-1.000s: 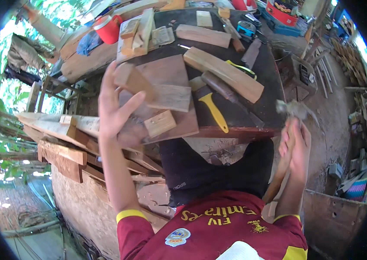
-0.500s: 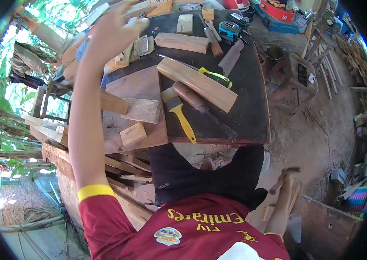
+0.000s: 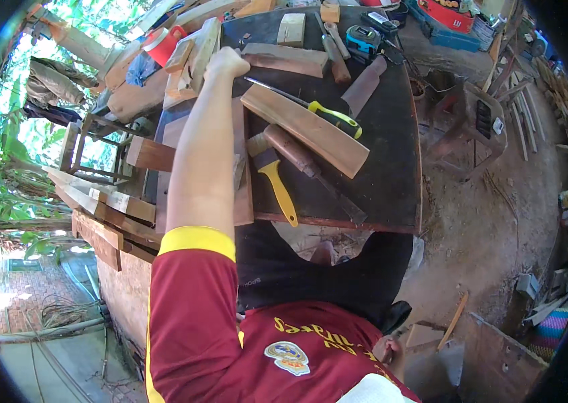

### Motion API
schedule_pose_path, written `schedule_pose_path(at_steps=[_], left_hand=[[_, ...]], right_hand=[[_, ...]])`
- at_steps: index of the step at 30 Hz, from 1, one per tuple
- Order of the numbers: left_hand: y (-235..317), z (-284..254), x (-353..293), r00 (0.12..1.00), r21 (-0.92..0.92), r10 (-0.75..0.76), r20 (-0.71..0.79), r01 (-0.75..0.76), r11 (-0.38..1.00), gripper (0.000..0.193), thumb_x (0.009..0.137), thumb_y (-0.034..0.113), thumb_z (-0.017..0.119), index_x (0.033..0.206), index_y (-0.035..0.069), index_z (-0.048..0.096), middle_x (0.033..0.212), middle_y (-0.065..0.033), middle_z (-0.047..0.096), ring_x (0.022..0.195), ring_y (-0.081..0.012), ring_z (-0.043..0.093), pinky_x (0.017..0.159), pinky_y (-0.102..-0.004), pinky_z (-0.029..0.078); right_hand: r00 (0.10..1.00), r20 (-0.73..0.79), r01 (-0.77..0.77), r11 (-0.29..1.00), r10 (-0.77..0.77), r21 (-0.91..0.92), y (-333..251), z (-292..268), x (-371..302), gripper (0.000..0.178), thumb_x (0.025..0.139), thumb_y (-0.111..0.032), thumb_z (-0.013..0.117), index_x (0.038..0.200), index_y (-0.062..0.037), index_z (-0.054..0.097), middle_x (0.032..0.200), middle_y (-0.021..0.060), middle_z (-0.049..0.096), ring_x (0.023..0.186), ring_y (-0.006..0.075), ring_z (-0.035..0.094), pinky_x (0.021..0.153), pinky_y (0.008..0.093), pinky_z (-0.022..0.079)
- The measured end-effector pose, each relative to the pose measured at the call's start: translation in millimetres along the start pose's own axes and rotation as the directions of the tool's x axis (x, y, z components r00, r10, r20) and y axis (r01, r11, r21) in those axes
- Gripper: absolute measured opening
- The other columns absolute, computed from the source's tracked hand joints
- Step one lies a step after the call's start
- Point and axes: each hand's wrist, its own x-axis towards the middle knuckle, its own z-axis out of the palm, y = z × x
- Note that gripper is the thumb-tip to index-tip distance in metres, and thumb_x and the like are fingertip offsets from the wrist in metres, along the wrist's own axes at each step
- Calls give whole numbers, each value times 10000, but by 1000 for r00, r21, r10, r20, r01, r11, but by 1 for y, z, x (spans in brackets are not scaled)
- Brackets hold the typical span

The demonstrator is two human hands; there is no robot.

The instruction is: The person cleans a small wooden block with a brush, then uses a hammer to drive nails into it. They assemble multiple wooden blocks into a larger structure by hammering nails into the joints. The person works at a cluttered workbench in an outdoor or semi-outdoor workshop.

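Note:
My left hand point(image 3: 225, 64) is closed at the far left of the dark table, beside a tall wooden block point(image 3: 202, 57); whatever its fingers hold, if anything, is hidden. At the lower right, my right hand point(image 3: 387, 350) is close to my body with curled fingers, partly covered by my shirt, and no tool shows in it. Nearest my left forearm lie a flat brown board point(image 3: 242, 201), a yellow-handled paintbrush point(image 3: 277, 185), a chisel with a wooden handle point(image 3: 294, 151) and a long wooden block point(image 3: 304, 131).
A yellow-green-handled screwdriver point(image 3: 331, 115), a wooden-handled tool point(image 3: 336, 59), a cleaver-like blade point(image 3: 364, 87) and a blue tape measure point(image 3: 363, 40) lie on the table point(image 3: 391, 161). A red cup point(image 3: 163, 46) stands at far left. A stool point(image 3: 468, 127) stands to the right.
My left hand has come down and right from the air toward the wooden blocks and closed. My right hand, which held a hammer out at the right, has drawn in toward my body; the hammer no longer shows.

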Motion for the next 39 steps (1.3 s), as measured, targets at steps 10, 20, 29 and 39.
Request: schedule_pose_path(at_steps=[10,20,29,39], left_hand=[[23,-21,-29,980,-88,-102,-170,88,992,289,860,149,578,1096,26,691,1144,-229,663,1096,-344,644,941,-428,516],[58,-89,-69,891,374,261,-372,-113,920,213,812,164,635,969,60,736,945,-101,736,888,-254,716,789,-367,554],[60,-109,-125,876,252,479,-47,-454,855,215,842,165,607,981,58,732,1026,-161,712,921,-289,714,752,-397,579],[30,-175,-196,779,463,484,-398,-285,839,116,763,114,654,848,69,719,836,-107,721,801,-306,712,686,-422,560]], right_hand=[[932,-295,205,978,-209,-45,-97,-18,34,242,867,-290,609,869,-49,586,767,129,621,753,242,631,652,391,505],[892,-292,258,920,-344,-294,-160,39,45,272,861,-285,628,941,-28,588,819,150,637,792,263,642,689,404,508],[858,-315,278,883,-405,-379,-171,63,39,314,855,-280,646,1006,-10,590,866,168,651,827,281,652,722,415,510],[822,-361,289,868,-442,-405,-170,70,29,373,848,-275,665,1077,11,592,918,189,667,867,303,663,759,428,512]])
